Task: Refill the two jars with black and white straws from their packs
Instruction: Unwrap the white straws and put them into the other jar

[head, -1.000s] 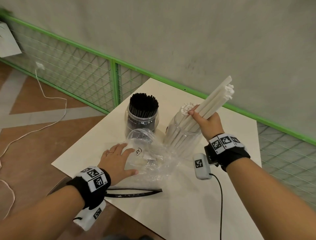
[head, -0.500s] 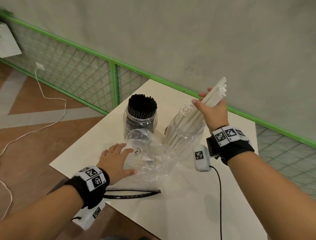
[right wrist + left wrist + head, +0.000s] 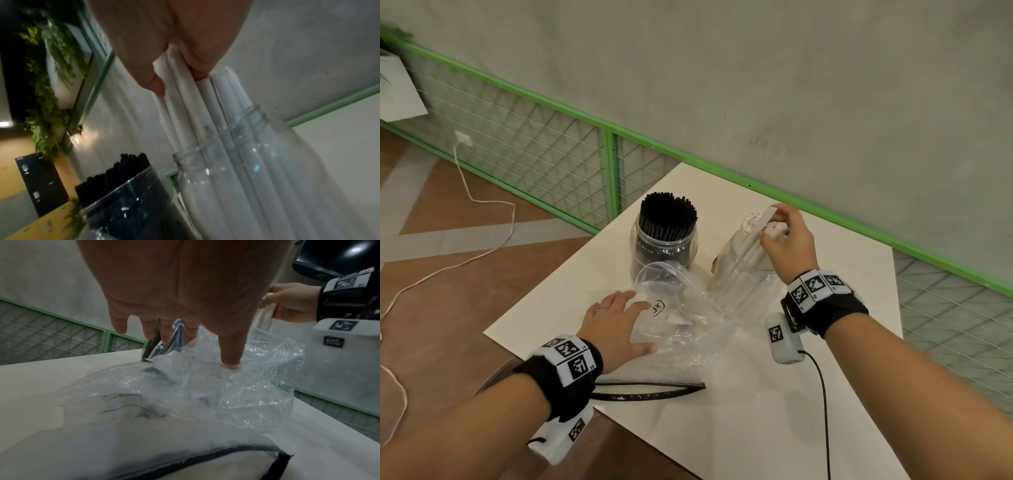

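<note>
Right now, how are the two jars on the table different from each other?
The left jar holds black straws; the right jar holds white straws. No hand touches the left jar's straws, while the right hand grips some white straws at the right jar's mouth. Both jars are clear, upright and lidless.

Two jars [image 3: 664,246] [image 3: 743,274], two empty packs [image 3: 681,318] [image 3: 650,392], two hands [image 3: 613,325] [image 3: 789,245].

Plain grey-green wall [image 3: 756,85] behind, with a green-framed wire mesh fence [image 3: 534,137] along its base. Floor [image 3: 448,274] is brown with pale stripes, white cable [image 3: 482,202] trailing across it. White table [image 3: 739,428] sits up against the fence.
</note>
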Available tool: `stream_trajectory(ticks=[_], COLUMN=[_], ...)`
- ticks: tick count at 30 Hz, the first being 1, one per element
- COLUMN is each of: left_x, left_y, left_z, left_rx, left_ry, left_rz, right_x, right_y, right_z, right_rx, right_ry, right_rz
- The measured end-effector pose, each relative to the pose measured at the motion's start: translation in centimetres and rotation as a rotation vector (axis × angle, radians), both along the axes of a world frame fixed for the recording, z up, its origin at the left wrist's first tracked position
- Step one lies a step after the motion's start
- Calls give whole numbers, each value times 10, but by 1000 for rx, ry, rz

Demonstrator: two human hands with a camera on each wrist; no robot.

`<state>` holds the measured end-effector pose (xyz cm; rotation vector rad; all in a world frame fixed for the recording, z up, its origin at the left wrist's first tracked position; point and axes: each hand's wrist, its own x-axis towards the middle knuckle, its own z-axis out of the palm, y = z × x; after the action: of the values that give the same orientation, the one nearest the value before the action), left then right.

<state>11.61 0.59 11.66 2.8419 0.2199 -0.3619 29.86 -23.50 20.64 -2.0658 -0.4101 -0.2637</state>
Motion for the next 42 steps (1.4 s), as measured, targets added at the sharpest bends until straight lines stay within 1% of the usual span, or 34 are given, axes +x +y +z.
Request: stream_trajectory(ticks=[2,3,4,7,9,11,13,14,16,19,21,23,25,26,28,29,30,31,32,33,34,35,38,40,42], left_x=[0,0,0,2,3,4,4,4,4,3,1,1,3,5,8,10,12,14,16,18,19,21,26,28,27], left_y=[0,0,1,0,1,2,3,3,4,5,5,4,5,5,5,5,6,6,6,6,5,3,-3,-6,-8], left_z=[1,2,2,3,3,3,3,3,2,3,5,5,2,0,-2,-3,-4,-5,-6,-6,-7,-8,-8,-6,-3], left_rx=[2,3,4,1,-3,-4,1,2,-5,-47,-68,-62,-52,-60,-100,-112,-114,-116,-123,-131,-136,-132,-113,-115,-88], left_ry=[1,3,7,10,6,5,7,4,-1,-38,-97,-148,-156,-153,-128,-115,-106,-100,-99,-105,-109,-111,-101,-109,-226], left_rz=[-2,-3,-5,-13,-18,-24,-28,-28,-27,-2,40,70,71,69,74,79,82,84,85,79,62,38,-2,0,12], right_x=[0,0,-2,-9,-12,-11,-10,-9,-7,-7,-7,-5,-8,-13,-35,-48,-62,-75,-87,-95,-100,-102,-103,-100,-100], right_y=[2,2,2,1,-1,-2,-3,-3,-4,-3,-1,0,0,-2,-5,-5,-6,-6,-5,-4,-3,-1,9,15,20], right_z=[9,10,7,-18,-25,-20,-14,-13,-17,-22,-20,-17,-9,-5,-1,-2,-7,-14,-23,-32,-42,-50,-68,-75,-74], right_rx=[53,9,-84,-494,-683,-765,-830,-882,-964,-989,-973,-958,-881,-809,-645,-594,-580,-600,-648,-703,-756,-803,-883,-927,-938], right_ry=[-50,-81,-115,-198,-236,-285,-322,-292,-175,-138,-108,-38,17,-3,-155,-218,-224,-157,-37,82,166,213,283,299,235], right_rz=[32,59,98,200,228,205,107,63,39,50,57,77,105,111,135,189,281,391,480,528,534,508,349,282,266])
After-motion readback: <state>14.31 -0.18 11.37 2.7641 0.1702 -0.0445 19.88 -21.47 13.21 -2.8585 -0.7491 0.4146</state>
